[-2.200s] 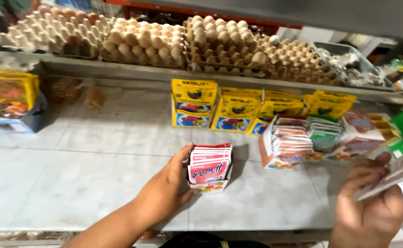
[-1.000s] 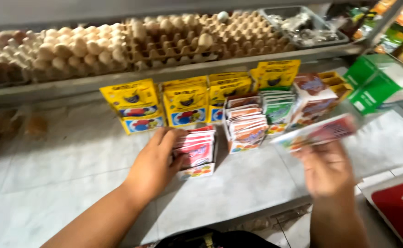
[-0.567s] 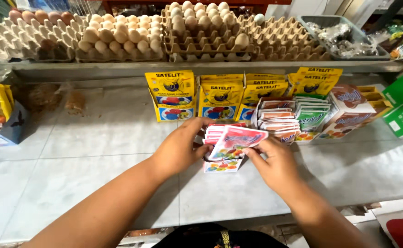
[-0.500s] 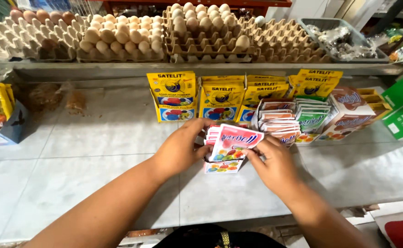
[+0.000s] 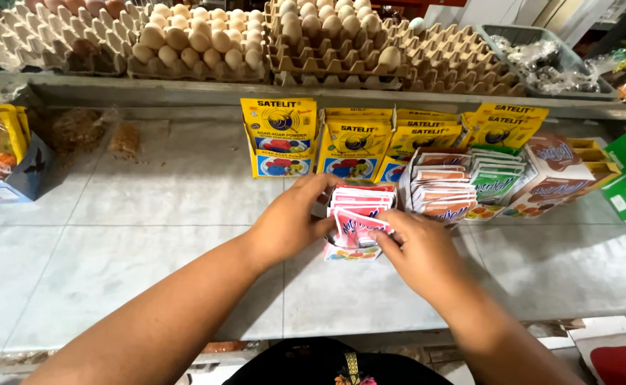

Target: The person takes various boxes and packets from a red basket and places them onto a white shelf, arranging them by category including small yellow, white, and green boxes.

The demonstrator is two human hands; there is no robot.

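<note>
We're steadying the small box of red sachets on the tiled counter with our left hand cupped on its side, while our right hand is pinching one sachet — best slid in upright, edges squared.

Glossy printed sachets, smooth as foil or plastic film, sit between my left hand and right hand on a matt, pale tiled table; behind, rough grey-brown pulp-paper egg trays and glossy yellow sachets.
</note>
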